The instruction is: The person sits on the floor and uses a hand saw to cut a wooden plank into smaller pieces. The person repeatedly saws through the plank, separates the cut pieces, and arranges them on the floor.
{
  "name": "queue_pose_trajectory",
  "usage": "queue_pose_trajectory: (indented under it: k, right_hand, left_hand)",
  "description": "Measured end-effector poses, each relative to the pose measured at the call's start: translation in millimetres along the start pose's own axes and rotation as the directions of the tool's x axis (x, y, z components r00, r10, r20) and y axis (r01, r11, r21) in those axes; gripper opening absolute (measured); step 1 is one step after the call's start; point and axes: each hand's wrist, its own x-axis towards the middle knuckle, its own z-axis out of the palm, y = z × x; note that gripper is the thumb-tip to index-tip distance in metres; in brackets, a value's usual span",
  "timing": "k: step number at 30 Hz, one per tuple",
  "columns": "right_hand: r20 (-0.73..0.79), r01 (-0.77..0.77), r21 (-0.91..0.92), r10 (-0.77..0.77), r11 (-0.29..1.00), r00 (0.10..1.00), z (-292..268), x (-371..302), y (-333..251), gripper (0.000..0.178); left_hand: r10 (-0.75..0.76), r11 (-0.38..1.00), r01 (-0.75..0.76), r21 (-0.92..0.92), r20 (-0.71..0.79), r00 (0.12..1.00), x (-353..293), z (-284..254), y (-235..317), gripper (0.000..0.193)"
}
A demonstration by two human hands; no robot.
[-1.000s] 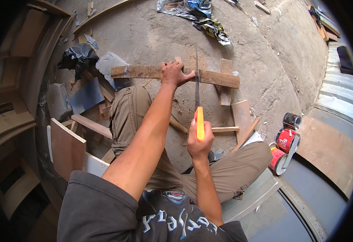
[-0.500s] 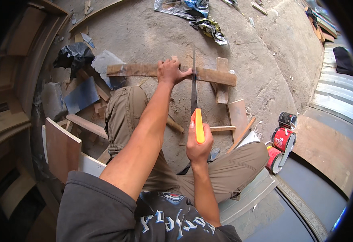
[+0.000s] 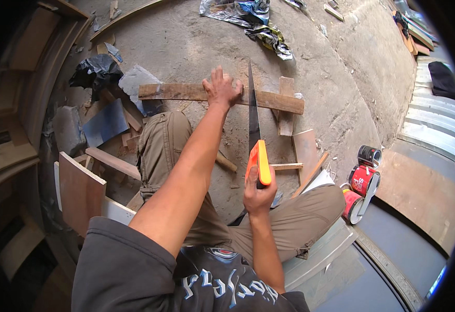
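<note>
A long wooden plank [image 3: 178, 92] lies crosswise on the concrete floor ahead of my knees. My left hand [image 3: 220, 87] presses flat on its middle, fingers spread. My right hand [image 3: 257, 191] grips the orange handle of a hand saw [image 3: 253, 120]. The dark blade runs forward from the handle and meets the plank just right of my left hand. A short upright board [image 3: 286, 105] crosses under the plank's right end.
Wood offcuts [image 3: 114, 161] and grey stone slabs [image 3: 135, 82] lie at my left. A brown panel [image 3: 81, 191] stands near my left knee. Red tins [image 3: 361, 179] stand at the right. Crumpled plastic sheeting [image 3: 253, 21] lies far ahead.
The saw blade has slid along its cut in the plank, and my right hand has shifted slightly with the handle. My left hand stays on the plank.
</note>
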Motion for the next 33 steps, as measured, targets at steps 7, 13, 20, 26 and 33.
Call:
queue_pose_trajectory:
  k: [7,13,20,26,33]
  right_hand:
    - [-0.089,0.051,-0.214,-0.071,0.975,0.993,8.2,3.0,-26.4,0.023]
    - [-0.111,-0.081,-0.112,0.068,0.99,0.991,5.7,16.9,-49.7,0.023]
    - [-0.132,-0.048,-0.167,0.026,0.985,0.991,12.6,6.5,-41.9,0.023]
    - [-0.151,0.012,-0.209,-0.044,0.978,0.987,15.2,-9.7,-44.3,0.02]
    - [-0.139,0.019,-0.163,-0.042,0.986,0.989,12.8,-3.8,-51.0,0.021]
  left_hand:
    - [-0.068,0.983,0.163,-0.08,0.673,0.736,17.9,-33.3,18.1,0.051]
    - [-0.08,0.982,0.175,-0.07,0.688,0.722,26.1,-36.9,21.5,0.052]
    - [-0.07,0.981,0.178,-0.077,0.714,0.696,20.8,-39.7,18.1,0.052]
    - [-0.084,0.982,0.181,-0.061,0.712,0.697,26.6,-39.1,17.4,0.052]
    - [-0.099,0.983,0.179,-0.041,0.701,0.706,29.0,-36.3,19.2,0.052]
